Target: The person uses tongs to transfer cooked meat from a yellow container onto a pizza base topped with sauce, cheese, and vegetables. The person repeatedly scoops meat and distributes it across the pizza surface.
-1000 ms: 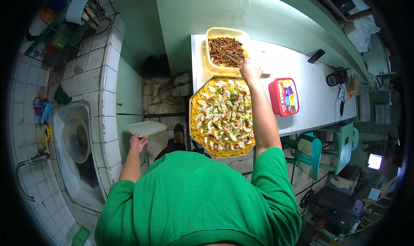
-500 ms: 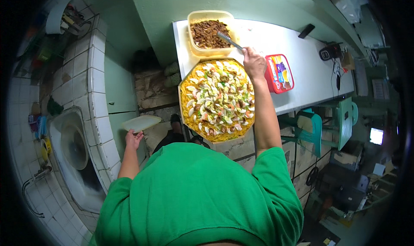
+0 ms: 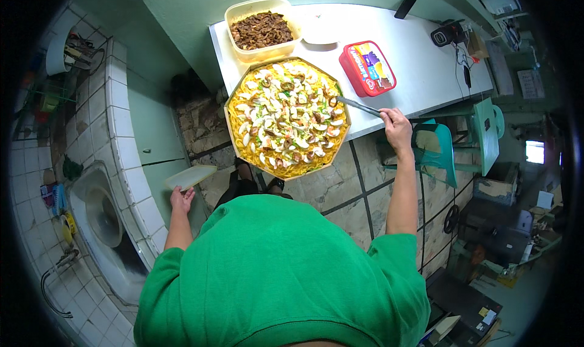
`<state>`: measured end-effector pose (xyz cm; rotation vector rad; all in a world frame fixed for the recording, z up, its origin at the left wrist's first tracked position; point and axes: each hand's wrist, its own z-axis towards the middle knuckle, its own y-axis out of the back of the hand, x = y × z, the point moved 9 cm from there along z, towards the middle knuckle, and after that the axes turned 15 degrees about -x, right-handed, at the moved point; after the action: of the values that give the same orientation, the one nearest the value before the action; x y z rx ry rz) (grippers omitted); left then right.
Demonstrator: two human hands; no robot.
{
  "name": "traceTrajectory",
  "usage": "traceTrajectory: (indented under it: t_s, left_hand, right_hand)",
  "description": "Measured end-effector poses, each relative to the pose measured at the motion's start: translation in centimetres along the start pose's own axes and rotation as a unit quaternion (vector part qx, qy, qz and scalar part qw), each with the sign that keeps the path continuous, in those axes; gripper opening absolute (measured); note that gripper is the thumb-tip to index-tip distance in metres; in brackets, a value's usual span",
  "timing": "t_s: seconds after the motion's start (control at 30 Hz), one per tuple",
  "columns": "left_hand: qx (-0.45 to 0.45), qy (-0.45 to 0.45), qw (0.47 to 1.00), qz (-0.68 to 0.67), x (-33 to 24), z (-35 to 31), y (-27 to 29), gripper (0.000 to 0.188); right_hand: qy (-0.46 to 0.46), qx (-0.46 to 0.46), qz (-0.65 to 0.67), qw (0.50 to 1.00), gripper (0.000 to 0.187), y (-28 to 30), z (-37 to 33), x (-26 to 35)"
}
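My right hand (image 3: 396, 128) is closed around long grey tongs (image 3: 360, 106). Their tip reaches over the right rim of an octagonal tray (image 3: 227, 112), next to a brown strip on the food. Yellow noodles (image 3: 243, 141) fill the tray, topped with white egg slices, green bits and brown pieces. Behind it stands a pale yellow plastic tub (image 3: 261, 56) of dark brown chopped food (image 3: 261, 30). Low at the left, my left hand (image 3: 182, 198) grips the near edge of a whitish rectangular lid (image 3: 191, 177), held flat away from the table.
A red tub (image 3: 358, 73) with a printed lid stands on the white table (image 3: 420, 73), right of the tray. Farther off lie a black phone (image 3: 405, 7) and a black device (image 3: 447, 35). A green plastic chair (image 3: 439, 155) stands at the right; a tiled sink (image 3: 100, 207) is at the left.
My right hand has drawn the tongs back from the brown food in the tub, to the right and nearer, bringing their tip to the tray's right side. My left hand still holds the lid.
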<state>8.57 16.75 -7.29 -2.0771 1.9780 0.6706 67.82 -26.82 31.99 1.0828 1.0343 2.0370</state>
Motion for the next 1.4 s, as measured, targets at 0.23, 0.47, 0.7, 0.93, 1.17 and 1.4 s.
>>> traceTrajectory:
  t_s: [0.23,0.47,0.7,0.93,1.17,1.4]
  left_hand:
    - [0.005,-0.008,1.000,-0.011,1.0,-1.2,0.3,0.037]
    - [-0.014,-0.003,0.999,-0.029,2.0,-1.2,1.7,0.036]
    - [-0.032,0.005,0.999,-0.020,2.4,-1.1,2.9,0.034]
    - [0.025,-0.014,1.000,-0.007,1.4,-0.6,1.4,0.038]
    - [0.037,-0.012,0.999,0.004,1.1,-0.6,-0.5,0.040]
    - [0.015,-0.009,1.000,0.008,0.9,-0.9,-1.0,0.042]
  right_hand:
    - [0.115,0.034,-0.063,0.991,0.015,-3.2,-0.6,2.8]
    - [0.034,0.028,-0.081,0.996,0.019,-0.6,-1.8,1.8]
    - [0.014,0.030,-0.123,0.992,0.023,-0.1,-6.5,2.5]
    - [-0.008,0.020,-0.098,0.995,0.021,0.8,-7.5,2.8]
    - [-0.034,0.060,-0.094,0.993,0.022,2.0,-9.7,3.0]
    - [-0.022,0.002,-0.059,0.998,0.022,1.0,-7.2,3.5]
